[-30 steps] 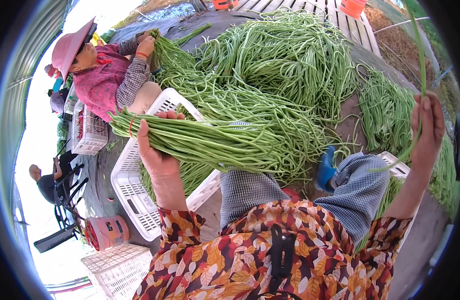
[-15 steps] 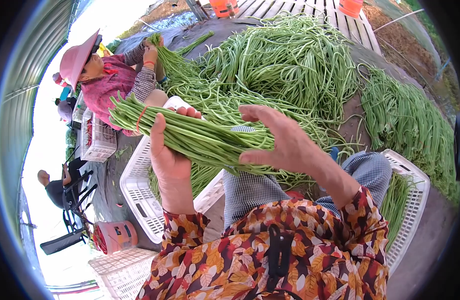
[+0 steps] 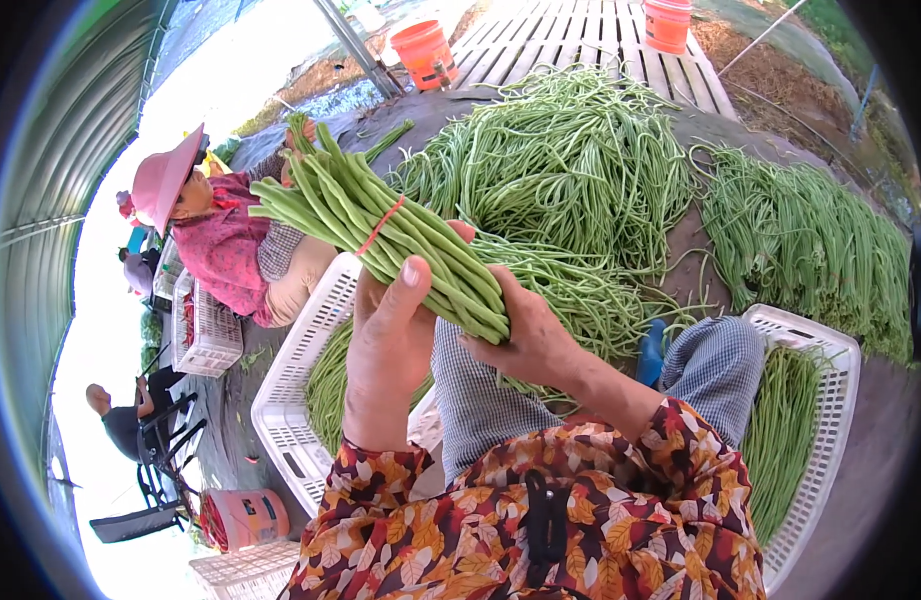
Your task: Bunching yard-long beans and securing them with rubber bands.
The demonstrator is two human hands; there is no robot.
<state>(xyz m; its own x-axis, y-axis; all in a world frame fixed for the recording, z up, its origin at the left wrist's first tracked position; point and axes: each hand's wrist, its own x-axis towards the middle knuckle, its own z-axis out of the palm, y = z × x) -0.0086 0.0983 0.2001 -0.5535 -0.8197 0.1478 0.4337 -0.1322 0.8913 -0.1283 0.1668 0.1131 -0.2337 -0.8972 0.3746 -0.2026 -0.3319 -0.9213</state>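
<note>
A bundle of long green beans (image 3: 436, 255) with a red rubber band (image 3: 383, 222) around it is held up in front of me, its tied end pointing up to the left. My left hand (image 3: 393, 320) grips it from below, thumb along the near side. My right hand (image 3: 531, 330) is closed round its lower right end. Beyond the bundle, a big heap of loose long beans (image 3: 571, 170) covers the ground. White crates with long beans inside stand on both sides of my legs: the left crate (image 3: 281, 425) and the right crate (image 3: 826, 440).
A co-worker in a pink hat (image 3: 221, 230) sits at the left, partly behind my bundle. More beans (image 3: 796, 250) lie at the right. Orange buckets (image 3: 421, 55) stand by a slatted platform (image 3: 541, 40). Another bucket (image 3: 251, 518) and a white crate (image 3: 206, 335) are at the left.
The bundle has come closer and tilted, its banded end now nearer the middle. My right hand, open beside the beans before, has closed on their lower end.
</note>
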